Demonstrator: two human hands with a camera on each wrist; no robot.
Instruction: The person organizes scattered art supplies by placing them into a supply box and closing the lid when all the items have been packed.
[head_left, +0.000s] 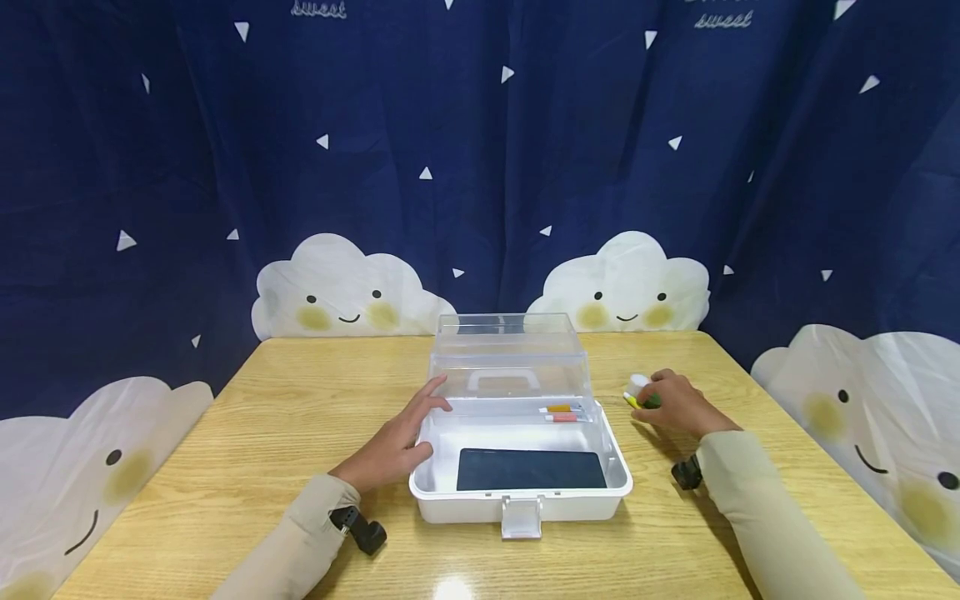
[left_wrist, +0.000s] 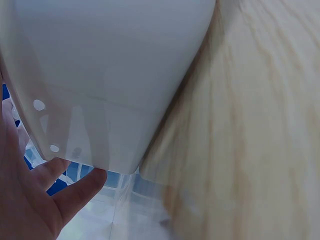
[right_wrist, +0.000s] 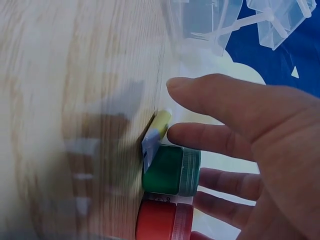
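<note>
A white plastic box (head_left: pixel 517 507) with a raised clear lid (head_left: pixel 510 342) stands on the table. My left hand (head_left: pixel 393 442) rests at its left rim, fingers spread; the left wrist view shows fingertips touching the box edge. Inside lie an orange tube (head_left: pixel 558 408), a pink tube (head_left: pixel 564 418) and a dark flat rectangular thing (head_left: pixel 529 469). To the right of the box, my right hand (head_left: pixel 678 404) hovers over a small yellow tube (right_wrist: pixel 161 122), thumb and forefinger apart. Its other fingers are close to a green jar (right_wrist: pixel 165 171) and a red jar (right_wrist: pixel 157 220).
A white round lid or jar (head_left: pixel 639 383) shows beside the right hand in the head view. The box's front latch (head_left: pixel 521 518) hangs down. Behind the wooden table (head_left: pixel 322 392) hangs a dark blue curtain (head_left: pixel 465 208) with cloud figures.
</note>
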